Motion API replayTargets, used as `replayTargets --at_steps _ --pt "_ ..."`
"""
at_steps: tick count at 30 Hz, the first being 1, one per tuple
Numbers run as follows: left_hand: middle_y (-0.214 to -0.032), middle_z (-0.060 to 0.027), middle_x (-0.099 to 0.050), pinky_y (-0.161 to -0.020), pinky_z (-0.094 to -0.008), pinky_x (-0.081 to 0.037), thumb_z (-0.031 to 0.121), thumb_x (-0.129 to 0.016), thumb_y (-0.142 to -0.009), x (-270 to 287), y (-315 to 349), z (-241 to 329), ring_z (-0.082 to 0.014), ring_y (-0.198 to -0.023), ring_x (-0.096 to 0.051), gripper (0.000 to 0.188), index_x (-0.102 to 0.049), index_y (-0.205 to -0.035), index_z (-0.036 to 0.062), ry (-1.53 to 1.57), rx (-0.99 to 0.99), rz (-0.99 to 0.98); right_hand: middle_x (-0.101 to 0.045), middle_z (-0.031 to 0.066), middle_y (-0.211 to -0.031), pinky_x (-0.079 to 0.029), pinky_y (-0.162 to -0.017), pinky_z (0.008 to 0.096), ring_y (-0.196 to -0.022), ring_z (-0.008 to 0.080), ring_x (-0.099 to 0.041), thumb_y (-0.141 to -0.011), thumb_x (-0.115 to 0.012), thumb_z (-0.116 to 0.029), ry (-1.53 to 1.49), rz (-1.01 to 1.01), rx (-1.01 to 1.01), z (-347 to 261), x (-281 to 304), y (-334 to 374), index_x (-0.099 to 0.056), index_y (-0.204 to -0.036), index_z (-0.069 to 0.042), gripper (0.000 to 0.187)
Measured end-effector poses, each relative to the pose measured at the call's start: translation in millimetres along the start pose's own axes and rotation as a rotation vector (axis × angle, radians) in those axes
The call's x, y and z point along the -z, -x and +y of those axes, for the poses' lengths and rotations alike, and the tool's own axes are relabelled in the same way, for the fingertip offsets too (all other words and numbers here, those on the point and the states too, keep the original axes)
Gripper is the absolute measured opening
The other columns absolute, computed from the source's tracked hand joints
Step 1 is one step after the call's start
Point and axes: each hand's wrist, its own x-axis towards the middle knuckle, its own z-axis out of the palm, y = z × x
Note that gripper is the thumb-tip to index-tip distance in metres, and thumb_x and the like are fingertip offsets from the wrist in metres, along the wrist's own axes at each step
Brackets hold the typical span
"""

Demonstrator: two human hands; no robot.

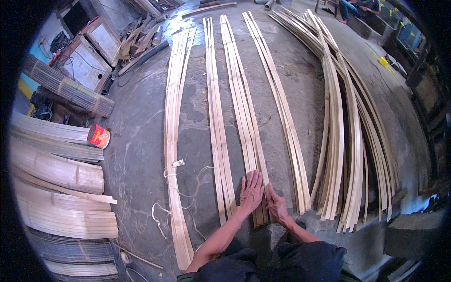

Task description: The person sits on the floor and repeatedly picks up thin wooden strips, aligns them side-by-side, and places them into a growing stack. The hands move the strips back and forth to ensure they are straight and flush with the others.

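1. Dark-clothed knees (310, 263) fill the lower edge.
2. The left hand (252, 192) lies flat, fingers extended, on a group of pale strips (241, 108) laid lengthwise on the floor (136, 155).
3. The right hand (276, 205), partly curled, touches that group's right edge; whether it grips, I cannot tell.
4. A larger strip pile (332, 141) lies rightward.
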Motion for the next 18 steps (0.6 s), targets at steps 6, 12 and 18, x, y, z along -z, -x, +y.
replayTargets --at_steps 6,12,18 --pt "-0.158 -0.0118 -0.026 -0.120 -0.0505 -0.013 0.029 -0.043 -0.099 1.4 0.1 -2.3 -0.0291 -0.147 -0.019 0.058 -0.031 -0.150 0.0034 -0.010 0.002 -0.011 -0.057 -0.0002 -0.070 -0.049 -0.053 0.0268 -0.056 0.0082 -0.051 -0.101 -0.053 -0.021 -0.085 0.073 -0.010 -2.4 5.1 8.0 -0.041 -0.148 -0.016 0.048" --pt "-0.157 -0.0159 -0.027 -0.119 -0.0521 -0.016 0.027 -0.048 -0.097 7.6 -1.4 0.2 -0.0326 -0.146 -0.021 0.057 -0.035 -0.147 0.0004 0.074 0.001 -0.017 -0.048 0.0047 -0.065 -0.044 -0.056 0.0289 -0.059 0.0114 -0.046 -0.099 -0.056 -0.015 0.005 0.101 0.037 10.6 0.8 10.0 -0.042 -0.146 -0.013 0.050" --pt "-0.148 -0.0239 -0.038 -0.116 -0.0476 -0.026 0.021 -0.053 -0.096 13.5 -0.3 -2.7 -0.0369 -0.139 -0.035 0.052 -0.042 -0.140 -0.0039 0.231 0.047 0.226 -0.055 0.0036 -0.066 -0.047 -0.052 0.0289 -0.055 0.0109 -0.051 -0.100 -0.055 -0.016 0.000 0.111 0.250 -1.8 1.2 25.4 -0.043 -0.146 -0.011 0.048"
